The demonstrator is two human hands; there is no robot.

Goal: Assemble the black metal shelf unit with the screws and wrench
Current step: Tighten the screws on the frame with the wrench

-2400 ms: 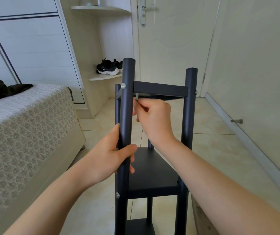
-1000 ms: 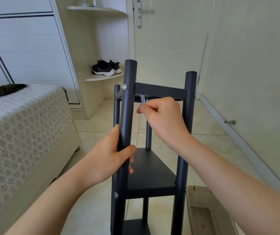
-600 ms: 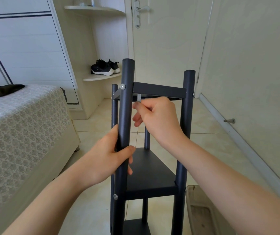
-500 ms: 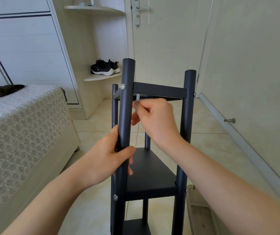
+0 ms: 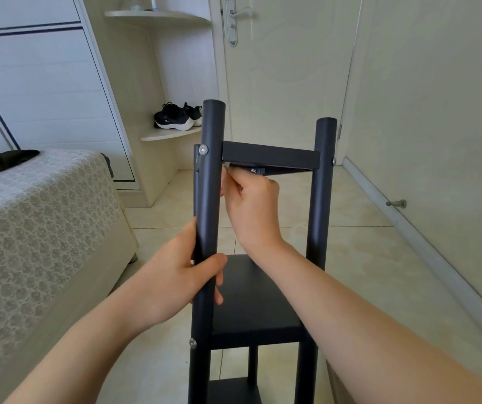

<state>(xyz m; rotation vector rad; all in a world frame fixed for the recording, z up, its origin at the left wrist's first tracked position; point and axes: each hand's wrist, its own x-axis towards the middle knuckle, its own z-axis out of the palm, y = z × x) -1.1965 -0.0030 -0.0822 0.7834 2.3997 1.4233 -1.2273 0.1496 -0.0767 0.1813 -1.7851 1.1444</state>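
Observation:
The black metal shelf unit (image 5: 269,157) stands upright on the tiled floor in front of me, with round posts and flat shelves. My left hand (image 5: 175,281) grips the near left post (image 5: 209,199) at mid height. My right hand (image 5: 251,205) is raised just under the top shelf, fingers pinched together beside the post; the small wrench it held earlier is hidden behind post and fingers. Silver screw heads (image 5: 203,149) show on the posts at the shelf joints.
A bed with a patterned cover (image 5: 29,228) stands on the left. Corner shelves with black shoes (image 5: 175,118) and a closed door (image 5: 286,68) lie behind the unit. A wall with a doorstop (image 5: 397,203) runs along the right.
My right hand has shifted left and up, tight against the left post under the top shelf. The silver wrench tip seen before is now hidden. My left hand keeps its grip.

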